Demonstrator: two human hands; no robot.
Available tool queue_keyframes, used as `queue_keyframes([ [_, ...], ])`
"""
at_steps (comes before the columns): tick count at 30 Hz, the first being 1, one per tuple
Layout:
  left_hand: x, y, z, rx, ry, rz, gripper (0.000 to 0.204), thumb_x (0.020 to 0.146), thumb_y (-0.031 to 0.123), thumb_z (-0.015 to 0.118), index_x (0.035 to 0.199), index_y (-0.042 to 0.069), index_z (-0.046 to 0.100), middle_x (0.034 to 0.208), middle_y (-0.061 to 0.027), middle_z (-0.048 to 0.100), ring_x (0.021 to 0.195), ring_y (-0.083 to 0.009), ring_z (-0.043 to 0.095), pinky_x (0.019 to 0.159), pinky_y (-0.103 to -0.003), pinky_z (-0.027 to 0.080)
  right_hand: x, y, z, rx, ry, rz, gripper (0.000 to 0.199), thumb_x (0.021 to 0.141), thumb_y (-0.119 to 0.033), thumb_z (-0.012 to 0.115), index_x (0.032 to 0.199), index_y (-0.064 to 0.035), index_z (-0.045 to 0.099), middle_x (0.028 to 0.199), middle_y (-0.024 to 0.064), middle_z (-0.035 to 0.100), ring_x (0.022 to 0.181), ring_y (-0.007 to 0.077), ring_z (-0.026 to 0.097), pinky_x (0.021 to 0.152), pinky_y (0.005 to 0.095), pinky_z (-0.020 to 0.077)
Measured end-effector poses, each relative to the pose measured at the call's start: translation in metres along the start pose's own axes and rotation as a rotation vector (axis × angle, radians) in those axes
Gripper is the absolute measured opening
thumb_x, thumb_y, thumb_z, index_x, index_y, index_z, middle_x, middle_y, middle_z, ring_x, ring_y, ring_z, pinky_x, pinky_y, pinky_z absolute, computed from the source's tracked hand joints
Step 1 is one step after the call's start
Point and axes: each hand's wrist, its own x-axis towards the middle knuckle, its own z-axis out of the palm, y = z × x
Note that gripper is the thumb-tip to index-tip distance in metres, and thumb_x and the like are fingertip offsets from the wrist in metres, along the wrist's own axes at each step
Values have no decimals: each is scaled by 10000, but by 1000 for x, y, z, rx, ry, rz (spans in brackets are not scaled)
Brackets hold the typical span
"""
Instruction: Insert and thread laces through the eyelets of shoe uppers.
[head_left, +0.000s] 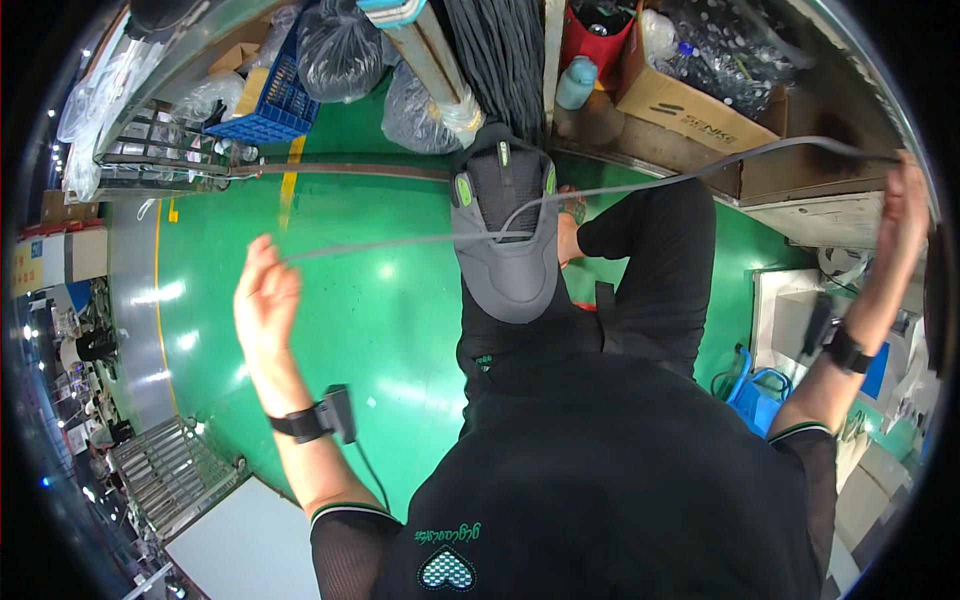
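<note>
A dark grey shoe (508,275) with green eyelet tabs lies before me over my trouser leg, toe toward my body. A grey shoelace (400,243) runs through the lowest part of its lacing, and its two sides stretch out to left and right. Out at the left, my left hand (268,298) is closed, pinching one side of the lace. Far to the right and raised, my right hand (903,212) grips the other side near the shelf, slightly blurred. Behind the heel hangs a thick bundle of dark laces (497,60).
Clear plastic bags (342,50) and a blue crate (275,105) sit at the far left. On the shelf at the right stand a cardboard box (690,118) of small packed parts, a light-blue bottle (576,83) and a red bin (597,38). A metal post (435,70) rises beside the laces.
</note>
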Motion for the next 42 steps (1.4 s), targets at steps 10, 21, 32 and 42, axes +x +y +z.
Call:
queue_keyframes([
  [10, -85, 147, -211, -264, 668, 400, 198, 965, 52, 526, 1136, -45, 540, 942, -131, 643, 765, -177, 586, 649, -275, 442, -293, 89, 199, -38, -1337, 1028, 304, 867, -307, 714, 760, -35, 631, 610, 2, 592, 517, 57, 543, 458, 206, 407],
  [21, -49, 334, -256, 367, 418, 629, 212, 975, 152, 521, 1087, -24, 558, 750, -18, 585, 544, -83, 433, 481, -207, 338, -332, 113, 194, 244, -1295, 964, 175, 861, -185, 725, 820, -47, 624, 632, -45, 548, 547, 17, 470, 488, 178, 341],
  [32, 32, -113, -14, 1501, 87, 315, 116, 852, 41, 614, 947, 46, 681, 849, -77, 696, 759, -163, 649, 721, -304, 502, -308, 97, 201, 355, -852, 996, 115, 956, -50, 523, 987, 49, 574, 851, 144, 647, 642, 190, 666, 583, 297, 571],
  [42, -8, -197, 76, 1171, 42, 208, 58, 874, 67, 645, 857, 13, 654, 697, -58, 676, 652, -100, 613, 658, -251, 473, -297, 84, 193, -264, -1170, 500, 155, 917, -122, 595, 832, -3, 647, 655, 44, 647, 565, 123, 609, 531, 274, 457],
])
